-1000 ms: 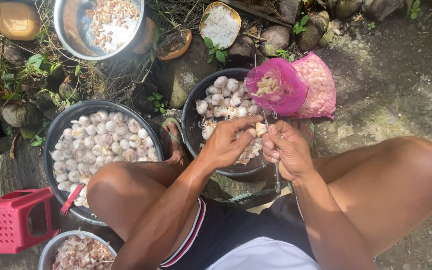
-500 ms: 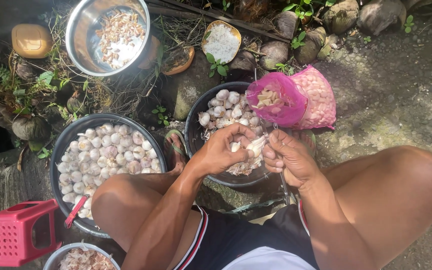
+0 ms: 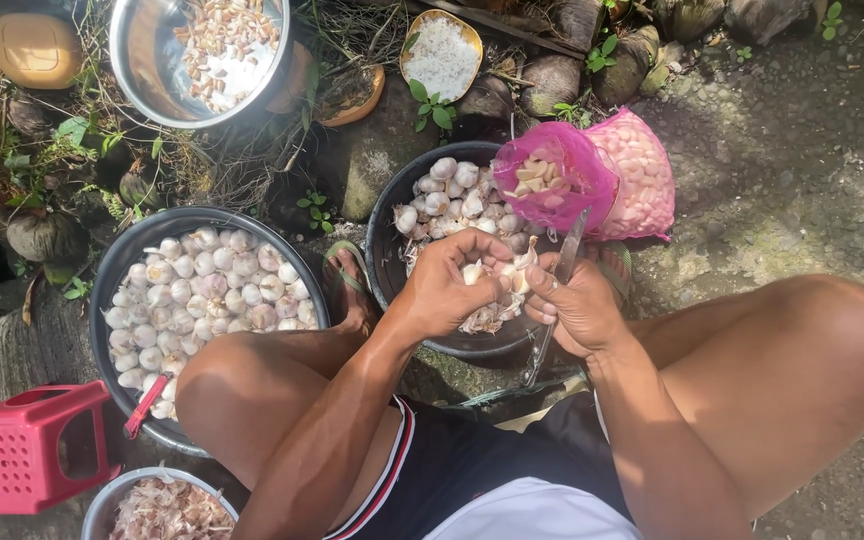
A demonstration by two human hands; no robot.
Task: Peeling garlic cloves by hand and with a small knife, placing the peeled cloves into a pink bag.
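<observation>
At centre frame we hold a pale, papery garlic bulb [image 3: 500, 272] over a dark basin [image 3: 384, 262] of garlic. Our left hand [image 3: 452, 285] pinches it tightly; our right hand [image 3: 574, 302] grips a knife [image 3: 557, 290]. A pink mesh bag [image 3: 592, 175] sits above.

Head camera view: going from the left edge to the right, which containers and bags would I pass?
Red plastic crate → big dark basin of whole garlic bulbs → smaller dark basin of garlic under the hands → open magenta mesh bag → pink mesh bag full of garlic.
</observation>
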